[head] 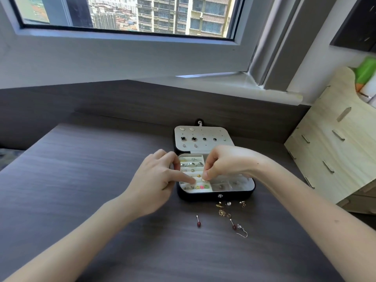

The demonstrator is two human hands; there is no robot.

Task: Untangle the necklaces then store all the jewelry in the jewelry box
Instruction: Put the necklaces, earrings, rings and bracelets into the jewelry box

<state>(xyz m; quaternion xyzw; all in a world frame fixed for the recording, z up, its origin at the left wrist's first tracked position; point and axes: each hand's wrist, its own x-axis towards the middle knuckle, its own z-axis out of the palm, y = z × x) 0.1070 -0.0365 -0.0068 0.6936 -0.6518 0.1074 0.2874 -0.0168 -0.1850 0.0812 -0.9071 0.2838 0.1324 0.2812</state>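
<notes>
A black jewelry box [215,195] lies open on the dark desk, its white lid [203,139] holding several stud earrings. Rings fill the padded slots on the box's left side. My right hand [221,162] hovers over the slots and pinches a small gold earring [203,179]. My left hand [157,178] rests at the box's left edge, its index finger pressing into a ring slot beside that earring. In front of the box lie several loose gold earrings [221,210], a red bead pin [198,221], and a second red bead pin [234,225] next to a silver hook earring [242,231].
A light wooden organiser [333,151] stands on the desk at the right, close to my right forearm. A window sill and frame [223,78] run behind the desk. The dark desk surface [81,169] spreads out to the left of the box.
</notes>
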